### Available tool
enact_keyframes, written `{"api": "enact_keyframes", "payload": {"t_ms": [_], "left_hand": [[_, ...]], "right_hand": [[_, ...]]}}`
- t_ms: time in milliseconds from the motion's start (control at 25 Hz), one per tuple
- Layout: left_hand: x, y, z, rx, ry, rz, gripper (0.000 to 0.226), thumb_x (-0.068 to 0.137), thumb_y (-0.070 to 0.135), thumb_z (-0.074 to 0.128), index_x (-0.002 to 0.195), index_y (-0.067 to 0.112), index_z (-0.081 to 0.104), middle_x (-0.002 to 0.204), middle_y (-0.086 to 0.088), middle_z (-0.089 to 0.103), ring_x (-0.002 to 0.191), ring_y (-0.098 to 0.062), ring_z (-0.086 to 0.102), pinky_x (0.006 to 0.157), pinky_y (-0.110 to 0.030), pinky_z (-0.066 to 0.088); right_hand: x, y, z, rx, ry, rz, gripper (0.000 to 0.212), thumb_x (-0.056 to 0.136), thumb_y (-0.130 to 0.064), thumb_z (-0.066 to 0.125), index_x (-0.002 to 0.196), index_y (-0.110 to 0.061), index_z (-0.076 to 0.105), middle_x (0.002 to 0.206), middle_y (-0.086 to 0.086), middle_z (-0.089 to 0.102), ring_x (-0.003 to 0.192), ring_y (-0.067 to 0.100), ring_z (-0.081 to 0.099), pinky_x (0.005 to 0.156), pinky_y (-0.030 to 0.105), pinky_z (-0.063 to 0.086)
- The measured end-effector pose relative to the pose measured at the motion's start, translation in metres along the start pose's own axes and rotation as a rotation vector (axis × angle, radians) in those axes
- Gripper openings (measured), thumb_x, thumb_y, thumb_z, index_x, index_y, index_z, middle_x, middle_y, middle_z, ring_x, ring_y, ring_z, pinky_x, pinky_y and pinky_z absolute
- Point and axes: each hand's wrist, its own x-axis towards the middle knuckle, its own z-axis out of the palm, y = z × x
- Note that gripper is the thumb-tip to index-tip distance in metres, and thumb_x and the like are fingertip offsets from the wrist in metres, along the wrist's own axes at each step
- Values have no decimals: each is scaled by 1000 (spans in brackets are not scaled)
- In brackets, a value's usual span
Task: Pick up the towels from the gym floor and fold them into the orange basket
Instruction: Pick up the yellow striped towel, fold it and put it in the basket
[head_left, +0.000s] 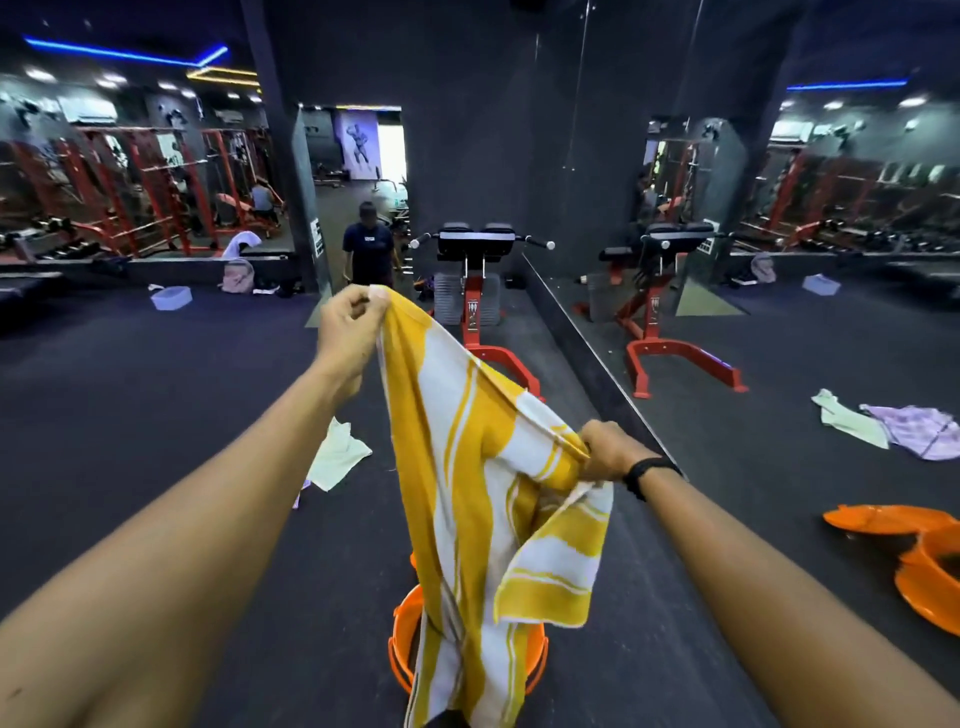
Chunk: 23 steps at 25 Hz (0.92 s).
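Observation:
A yellow and white striped towel (467, 499) hangs in front of me, held up in the air. My left hand (350, 330) pinches its top corner high up. My right hand (610, 451) grips another edge lower and to the right, wearing a black wristband. The towel's lower part drapes over the orange basket (402, 644), which stands on the dark floor below and is mostly hidden behind the cloth. A pale green towel (337, 454) lies on the floor to the left, partly behind my left forearm.
A mirror wall on the right reflects the orange basket (930, 566) and two towels (893, 428). A red and black gym bench machine (480, 291) stands ahead. A person (368, 244) stands farther back. A pale tub (171, 299) and a bag sit at the left.

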Motion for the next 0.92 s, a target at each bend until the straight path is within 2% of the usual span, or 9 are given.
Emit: {"api": "enact_keyframes", "payload": {"t_ms": [120,240,360,480,600,680,800,840,920], "left_hand": [[31,-10,-14,44,167,-12,20,91,25,58,71,25,59,68,5,56,66,-9,47,60,-28,38],[45,-24,-21,157,205,-58,22,90,30,57,70,22,58,64,6,52,63,-9,44,60,-28,36],[46,-43,-24,174,-55,-117,26,93,24,58,68,19,57,57,8,52,55,-6,45,53,-24,36],[37,-55,-23,181,-288,-221,27,96,18,56,69,15,57,51,9,54,48,-4,47,43,-15,37],[27,-62,-10,95,-249,-319,25,94,16,59,70,11,55,64,-2,60,55,-12,56,46,-17,48],[14,-65,7,21,-366,-388,15,93,13,58,79,9,58,76,-10,64,59,-14,63,51,-20,53],[-5,-70,31,6,-516,-390,8,94,10,57,86,8,57,80,-16,62,62,-17,62,53,-24,53],[-9,-71,34,5,-516,-368,6,94,9,56,88,8,55,79,-15,63,63,-17,62,55,-25,55],[-10,-78,33,-29,-532,-307,4,94,6,56,94,8,52,74,-11,67,64,-14,64,61,-30,58]], "right_hand": [[21,26,21,18,40,295,23,85,-10,55,106,-3,64,122,22,58,110,34,61,85,37,51],[36,38,25,129,95,432,17,81,0,49,94,-5,61,118,22,62,99,36,67,81,43,55],[31,28,11,290,-174,210,18,87,-9,67,72,-12,58,72,5,62,53,15,59,51,28,53],[27,2,0,817,-441,28,16,87,-21,68,82,-6,66,67,1,67,54,9,60,50,19,49],[51,-33,4,1300,-121,246,23,90,-1,60,68,4,64,53,7,63,42,11,59,40,20,49],[66,-64,10,1594,-10,353,28,94,10,40,70,6,52,44,10,58,36,13,59,37,21,48],[74,-110,15,1817,-3,360,26,98,7,28,118,2,43,87,29,64,45,25,67,39,29,52],[76,-115,16,1838,40,352,28,99,5,29,124,-2,40,102,32,59,46,28,67,39,31,53],[77,-119,13,1868,99,333,22,100,3,35,119,-3,43,99,30,57,46,28,67,40,32,54]]}}
